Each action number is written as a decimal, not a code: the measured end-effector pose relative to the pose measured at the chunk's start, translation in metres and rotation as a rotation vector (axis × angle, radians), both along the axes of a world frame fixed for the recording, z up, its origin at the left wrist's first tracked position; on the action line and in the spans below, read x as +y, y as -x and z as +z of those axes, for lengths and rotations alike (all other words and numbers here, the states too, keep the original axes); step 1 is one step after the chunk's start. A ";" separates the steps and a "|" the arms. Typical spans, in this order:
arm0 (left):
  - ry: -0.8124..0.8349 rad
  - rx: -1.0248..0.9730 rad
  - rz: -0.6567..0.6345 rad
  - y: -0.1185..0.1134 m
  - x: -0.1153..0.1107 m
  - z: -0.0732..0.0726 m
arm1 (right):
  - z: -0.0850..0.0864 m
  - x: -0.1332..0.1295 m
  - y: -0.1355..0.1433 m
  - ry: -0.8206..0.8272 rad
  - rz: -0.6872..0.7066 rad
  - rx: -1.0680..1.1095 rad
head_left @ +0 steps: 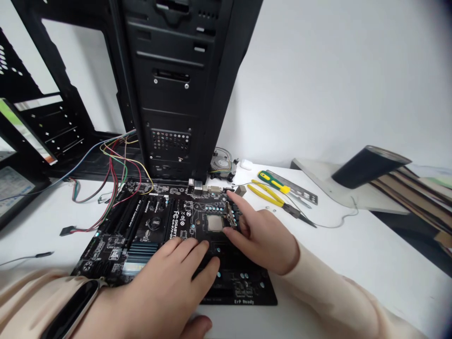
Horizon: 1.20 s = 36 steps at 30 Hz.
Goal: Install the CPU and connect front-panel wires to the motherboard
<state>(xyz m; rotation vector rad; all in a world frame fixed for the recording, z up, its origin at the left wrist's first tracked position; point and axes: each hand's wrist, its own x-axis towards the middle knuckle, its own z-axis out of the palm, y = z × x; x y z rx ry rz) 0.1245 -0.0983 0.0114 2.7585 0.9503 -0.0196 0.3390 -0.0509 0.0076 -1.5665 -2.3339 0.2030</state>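
"on the white desk point(353, 245), what lies under those two hands?"

"a black motherboard point(181, 221), flat, its far edge close to the foot of the dark computer case point(169, 103). the processor point(215, 223) sits toward its right side, with a metal frame point(230, 214) standing up beside it."

"and the fingers?"

"the left hand point(169, 273) lies over the near part of the board, fingers loosely spread, clenched on nothing that i can see. the right hand point(266, 235) has its forefinger and thumb parted about the frame, thumb tip by the processor's corner. i can't tell whether any finger grips the frame; the curled ones are partly hidden."

"how would the board handle?"

"light for its breadth, i'd guess, and stiff, though likely to flex if pressed where nothing supports it. take it by the outer edges, both hands, clear of the small parts."

"and the processor?"

"small, smooth, probably slippery on its metal top. i'd pinch it by two opposite sides only, since its underside is likely delicate. the frame should feel stiff; best held at its rim."
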 end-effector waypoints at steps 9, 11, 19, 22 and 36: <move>0.025 0.062 0.012 -0.003 -0.001 0.004 | 0.000 0.001 -0.004 -0.068 0.046 0.145; 0.034 0.067 0.014 -0.003 0.000 0.005 | -0.001 0.002 -0.005 -0.111 0.075 0.161; 0.054 0.037 0.014 -0.002 0.000 0.004 | 0.001 0.007 -0.009 -0.227 0.173 0.276; 0.066 0.041 0.013 -0.004 0.000 0.005 | 0.006 0.009 -0.011 -0.163 0.139 0.326; 0.100 0.056 0.014 -0.005 0.001 0.007 | 0.009 0.016 -0.018 -0.302 0.085 0.081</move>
